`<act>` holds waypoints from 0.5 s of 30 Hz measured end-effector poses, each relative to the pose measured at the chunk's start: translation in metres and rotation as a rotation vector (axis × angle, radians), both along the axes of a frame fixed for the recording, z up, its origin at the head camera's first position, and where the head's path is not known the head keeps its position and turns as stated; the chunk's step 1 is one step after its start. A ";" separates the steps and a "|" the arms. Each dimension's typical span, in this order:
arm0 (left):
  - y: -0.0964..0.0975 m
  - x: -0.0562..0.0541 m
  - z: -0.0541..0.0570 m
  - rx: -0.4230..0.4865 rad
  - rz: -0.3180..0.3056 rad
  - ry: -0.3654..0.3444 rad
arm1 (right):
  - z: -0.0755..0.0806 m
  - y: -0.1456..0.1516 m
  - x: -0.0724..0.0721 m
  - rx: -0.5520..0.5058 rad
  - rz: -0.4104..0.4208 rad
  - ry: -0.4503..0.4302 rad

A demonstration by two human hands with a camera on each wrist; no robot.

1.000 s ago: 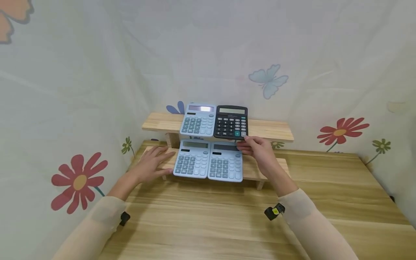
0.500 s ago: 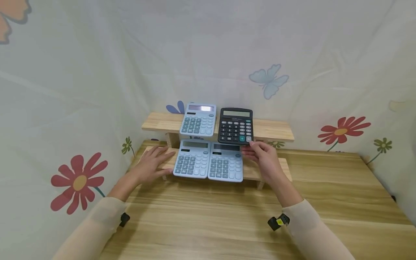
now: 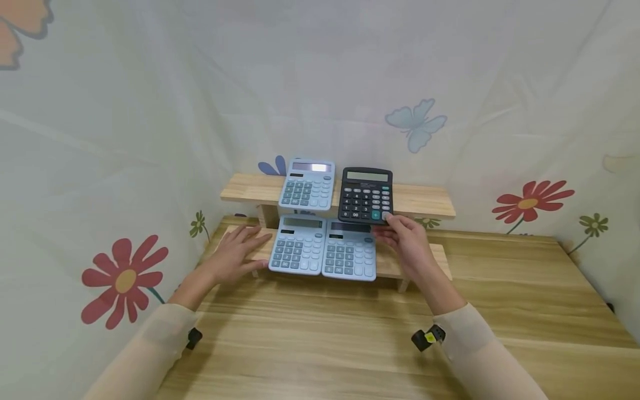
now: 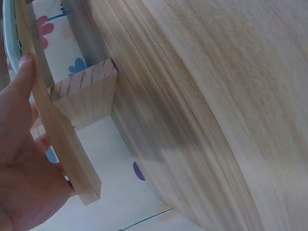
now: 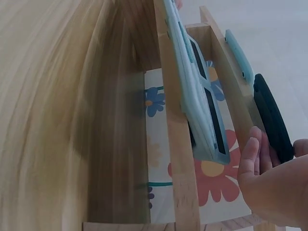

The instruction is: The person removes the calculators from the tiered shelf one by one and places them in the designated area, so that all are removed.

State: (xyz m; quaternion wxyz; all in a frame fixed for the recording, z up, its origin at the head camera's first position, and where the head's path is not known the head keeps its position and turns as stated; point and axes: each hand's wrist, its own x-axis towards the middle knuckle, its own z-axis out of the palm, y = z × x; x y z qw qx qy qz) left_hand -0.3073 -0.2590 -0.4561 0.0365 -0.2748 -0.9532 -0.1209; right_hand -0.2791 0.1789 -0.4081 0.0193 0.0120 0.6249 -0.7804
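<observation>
Left hand (image 3: 234,256): fingers spread on the lower shelf (image 3: 388,263)
Lower pair: light-blue calculators (image 3: 297,244), side by side
Upper shelf (image 3: 422,200): single light-blue calculator (image 3: 307,184), left
Black calculator (image 3: 366,195): right of it, slightly apart
Right hand (image 3: 410,241): pinching the black one's lower right corner

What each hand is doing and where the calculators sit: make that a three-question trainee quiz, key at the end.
1. Multiple choice: what does the right hand hold? A: a blue calculator; B: the black calculator; C: a shelf.
2. True or false: all the blue calculators are on the upper shelf.
3. Fill in: the left hand rests on the ____ shelf.

Key:
1. B.
2. False: the upper shelf bears one blue calculator, the lower shelf two.
3. Lower.
</observation>
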 end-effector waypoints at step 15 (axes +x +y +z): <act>0.000 0.002 -0.002 0.037 -0.007 0.015 | 0.010 -0.011 -0.010 -0.013 -0.092 -0.102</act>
